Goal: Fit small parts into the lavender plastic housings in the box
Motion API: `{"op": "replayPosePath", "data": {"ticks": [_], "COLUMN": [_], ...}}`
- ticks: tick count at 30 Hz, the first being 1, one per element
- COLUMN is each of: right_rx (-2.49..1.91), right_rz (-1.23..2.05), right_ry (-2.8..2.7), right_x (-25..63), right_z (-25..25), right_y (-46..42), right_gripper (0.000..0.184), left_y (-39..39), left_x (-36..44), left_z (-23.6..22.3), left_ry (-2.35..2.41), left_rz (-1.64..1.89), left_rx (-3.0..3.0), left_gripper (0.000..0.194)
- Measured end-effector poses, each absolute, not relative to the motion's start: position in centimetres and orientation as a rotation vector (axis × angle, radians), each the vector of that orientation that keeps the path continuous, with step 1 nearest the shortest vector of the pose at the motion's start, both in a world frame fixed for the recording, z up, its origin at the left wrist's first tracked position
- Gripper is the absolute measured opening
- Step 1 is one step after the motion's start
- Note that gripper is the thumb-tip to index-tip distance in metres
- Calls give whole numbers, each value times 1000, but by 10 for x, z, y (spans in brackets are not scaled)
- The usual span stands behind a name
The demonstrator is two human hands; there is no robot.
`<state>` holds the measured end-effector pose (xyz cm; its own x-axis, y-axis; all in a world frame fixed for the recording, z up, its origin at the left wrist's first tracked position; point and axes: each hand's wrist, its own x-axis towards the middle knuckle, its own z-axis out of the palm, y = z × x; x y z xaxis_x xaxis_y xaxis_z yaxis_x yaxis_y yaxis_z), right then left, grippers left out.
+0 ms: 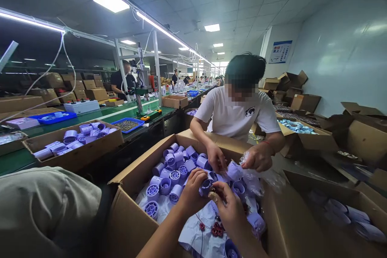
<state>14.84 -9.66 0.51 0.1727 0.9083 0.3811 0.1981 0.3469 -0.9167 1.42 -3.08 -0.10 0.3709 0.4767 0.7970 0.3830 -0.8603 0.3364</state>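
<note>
My left hand (pixel 193 191) is closed around a purple plastic cup (pixel 206 186), its open end turned toward my right hand. My right hand (pixel 228 205) is pinched at the cup's rim; a small dark, shiny bit shows by the fingertips, too small to name. Below my hands, dark red bead-like pieces (pixel 217 229) on a thin cord lie over crumpled white paper (pixel 193 236). Many more purple cups (pixel 175 176), some with spoked ends, fill the large cardboard box (pixel 133 209) around my hands.
Across the box, a co-worker in a white shirt (pixel 236 109) handles clear plastic bags (pixel 252 179) and cups. To the left, another box of purple parts (pixel 75 157) stands on the green bench beside a blue tray (pixel 127 125) and a press (pixel 142 84). An open box (pixel 290 217) is at right.
</note>
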Motion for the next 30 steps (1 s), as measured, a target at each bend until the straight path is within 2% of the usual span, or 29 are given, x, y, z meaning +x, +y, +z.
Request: {"op": "replayPosePath", "data": {"ticks": [4, 7, 19, 30], "right_rx": [-1207, -1245, -1299, -1270], "right_rz": [162, -14, -77, -155], "right_ry": [-1431, -1477, -1527, -1521], "right_x": [146, 144, 135, 131], "right_z": [7, 7, 4, 3], "right_y": [-98, -97, -99, -102], "right_gripper": [15, 15, 22, 17], "left_y": [-35, -38, -37, -40], "left_x": [16, 17, 19, 21], "left_z": [1, 3, 2, 3], "left_ry": [721, 656, 684, 634], "left_rz": [1530, 1549, 1646, 1651], "left_rx": [2479, 2436, 2394, 2324], "left_gripper": [37, 39, 41, 44]}}
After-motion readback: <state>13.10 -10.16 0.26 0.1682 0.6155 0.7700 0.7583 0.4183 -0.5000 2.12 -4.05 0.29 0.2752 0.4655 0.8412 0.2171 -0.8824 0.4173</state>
